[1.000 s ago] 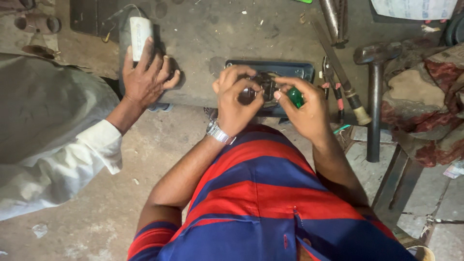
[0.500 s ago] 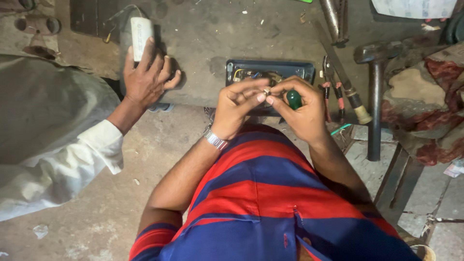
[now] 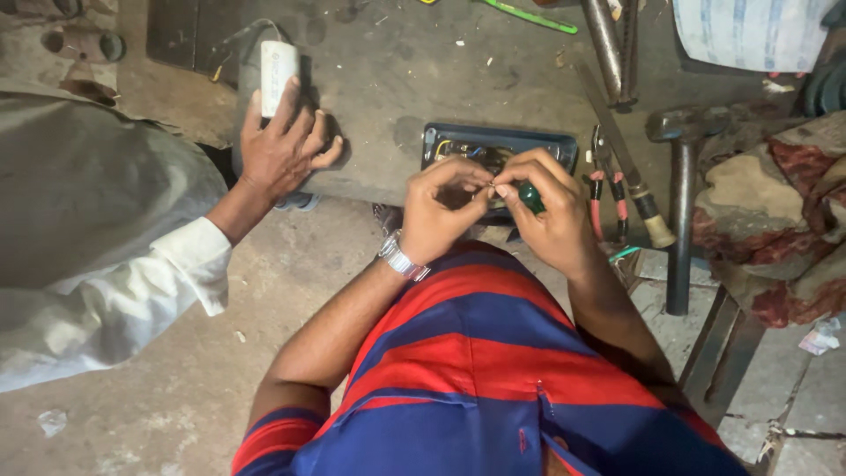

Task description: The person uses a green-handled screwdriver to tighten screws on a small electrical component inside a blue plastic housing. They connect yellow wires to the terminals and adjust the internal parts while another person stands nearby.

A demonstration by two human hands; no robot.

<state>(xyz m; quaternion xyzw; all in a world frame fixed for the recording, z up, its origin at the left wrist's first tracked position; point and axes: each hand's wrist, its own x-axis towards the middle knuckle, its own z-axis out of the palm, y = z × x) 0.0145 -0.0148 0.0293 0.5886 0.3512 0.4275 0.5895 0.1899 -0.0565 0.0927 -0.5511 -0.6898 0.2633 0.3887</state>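
Dusty concrete bench, tools at 3 o'clock | left hand (image 3: 436, 211) and right hand (image 3: 551, 216) pinch something tiny together above open terminal box (image 3: 458, 139) at 12 o'clock; right also grasps green-handled screwdriver (image 3: 531, 196) | risk: piece slips into wiring | count: one hammer (image 3: 680, 189), one pliers (image 3: 608, 189), one co-worker's hand (image 3: 282, 150) on white capacitor (image 3: 278, 66)

Both hands covered much of the open terminal box (image 3: 499, 145); what the fingertips (image 3: 490, 185) pinched was too small to tell. The green tool handle (image 3: 530, 196) was mostly hidden.

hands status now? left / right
Left hand: closed, fingertips pinching something small over the open black box; what, cannot tell.
Right hand: closed on a green-handled tool.
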